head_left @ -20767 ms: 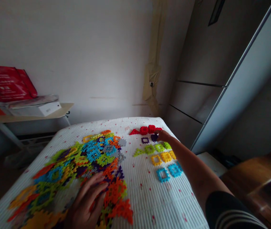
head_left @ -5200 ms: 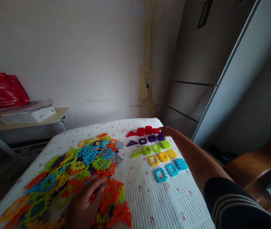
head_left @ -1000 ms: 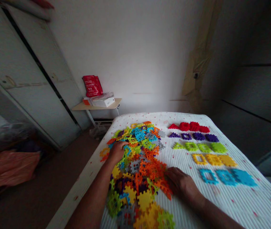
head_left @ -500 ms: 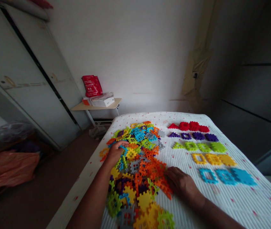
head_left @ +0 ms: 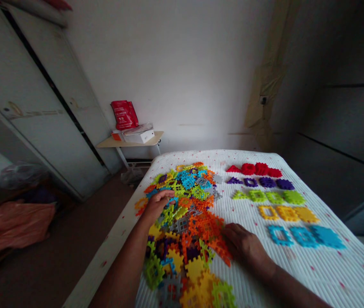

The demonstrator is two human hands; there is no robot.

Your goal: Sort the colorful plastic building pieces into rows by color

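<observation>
My left hand (head_left: 158,205) reaches over a mixed heap of plastic interlocking building pieces (head_left: 186,182). Its fingers stretch to the right, with the thumb apart from them and green pieces (head_left: 169,216) just below. My right hand (head_left: 241,244) rests on the bed at the heap's right side. Bent and close together, its fingers press on the edge of a cluster of orange interlocking pieces (head_left: 207,229); the fingertips are partly hidden. A grey window-shaped piece (head_left: 182,223) lies between the hands, and yellow pieces (head_left: 195,268) lie nearer to me.
On the white bedspread (head_left: 249,282), rows of sorted pieces lie at right: red (head_left: 249,169), purple (head_left: 267,182), green (head_left: 274,197), yellow (head_left: 284,213) and blue (head_left: 303,236). Behind, a small table (head_left: 111,143) carries a white box (head_left: 140,135) and a red bag (head_left: 124,115).
The yellow window piece beside my left hand no longer shows; green pieces are visible there instead. My left hand has shifted slightly, while my right hand stays by the orange pieces.
</observation>
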